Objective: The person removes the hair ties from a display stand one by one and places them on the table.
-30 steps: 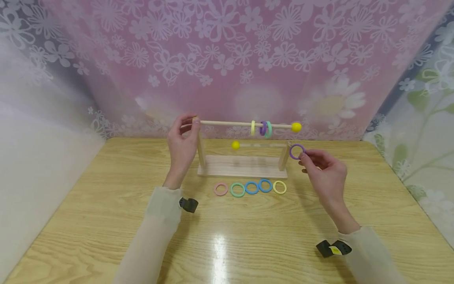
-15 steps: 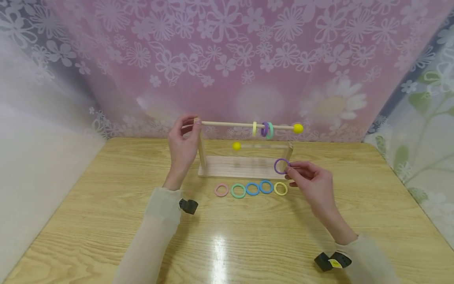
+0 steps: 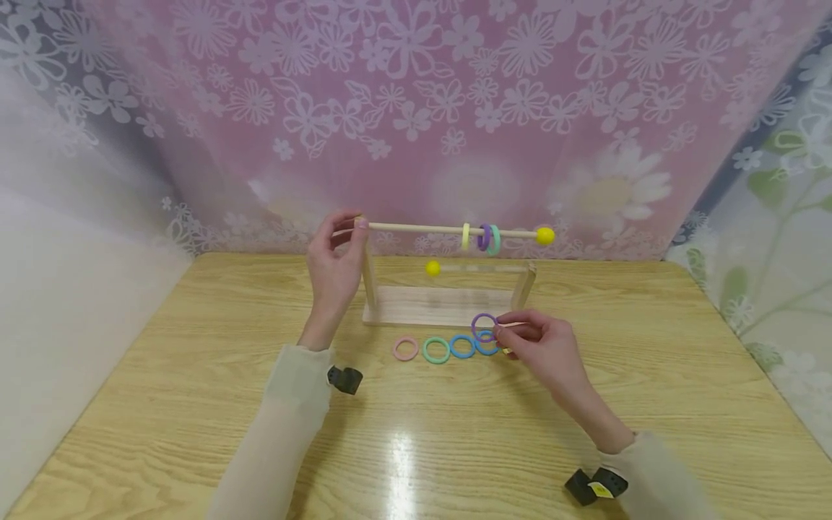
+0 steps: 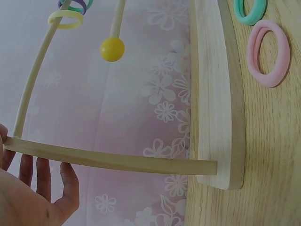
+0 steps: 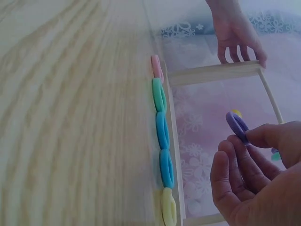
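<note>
My left hand [image 3: 334, 260] grips the top of the left post of a wooden stand [image 3: 422, 308], thumb in front and fingers behind. A purple hair tie [image 5: 231, 121] is pinched between thumb and fingertips of my right hand [image 3: 546, 354], held above the front row. In that row lie a pink hair tie [image 4: 282, 52], a green one [image 5: 158, 96], two blue ones and a yellow one [image 5: 166, 207]; my right hand mostly hides the yellow one in the head view. Yellow, purple and mint hair ties hang on the upper rod [image 3: 416, 228].
A yellow ball [image 3: 545, 236] caps the upper rod's free right end. The shorter lower rod [image 3: 481, 268] runs left from the right post to another yellow ball [image 3: 432, 269]. A flowered curtain [image 3: 416, 130] stands behind the wooden table [image 3: 195, 404].
My right hand has moved left and down with the purple hair tie, from beside the right post to over the row's right end. My left hand stays on the post.
</note>
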The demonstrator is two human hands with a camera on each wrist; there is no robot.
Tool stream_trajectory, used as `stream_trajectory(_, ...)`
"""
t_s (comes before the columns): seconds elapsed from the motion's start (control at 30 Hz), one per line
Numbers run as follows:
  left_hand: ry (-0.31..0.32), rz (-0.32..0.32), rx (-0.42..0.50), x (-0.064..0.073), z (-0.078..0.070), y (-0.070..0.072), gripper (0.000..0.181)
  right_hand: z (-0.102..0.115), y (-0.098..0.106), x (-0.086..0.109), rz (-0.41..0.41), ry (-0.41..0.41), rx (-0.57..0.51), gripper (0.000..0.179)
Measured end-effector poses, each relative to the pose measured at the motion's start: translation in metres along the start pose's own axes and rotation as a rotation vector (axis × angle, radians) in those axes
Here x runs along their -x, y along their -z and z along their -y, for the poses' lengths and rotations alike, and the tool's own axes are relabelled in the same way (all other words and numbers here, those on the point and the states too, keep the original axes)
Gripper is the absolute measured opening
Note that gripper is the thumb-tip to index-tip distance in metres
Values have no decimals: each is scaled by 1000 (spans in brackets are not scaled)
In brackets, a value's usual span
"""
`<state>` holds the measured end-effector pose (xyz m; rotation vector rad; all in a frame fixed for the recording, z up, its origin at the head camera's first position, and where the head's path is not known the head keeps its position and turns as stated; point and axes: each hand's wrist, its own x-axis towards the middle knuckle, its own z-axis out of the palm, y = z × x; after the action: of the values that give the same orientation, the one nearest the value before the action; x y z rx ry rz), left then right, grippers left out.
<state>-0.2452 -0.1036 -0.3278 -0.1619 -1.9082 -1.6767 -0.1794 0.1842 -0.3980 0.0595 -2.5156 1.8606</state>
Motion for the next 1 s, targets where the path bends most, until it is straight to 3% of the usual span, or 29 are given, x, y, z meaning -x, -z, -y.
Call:
stream_trajectory(0.53, 1, 8, 0, 1, 0, 2, 28, 1, -35, 4, 159, -24, 48, 23)
stream_trajectory(0.8, -5, 12, -19, -9, 30, 2, 29, 0, -51, 2, 211, -16, 97, 17)
stream_trajectory(1.0, 21, 22, -19, -2, 5, 2, 29, -2, -61, 1, 249, 13, 177, 14)
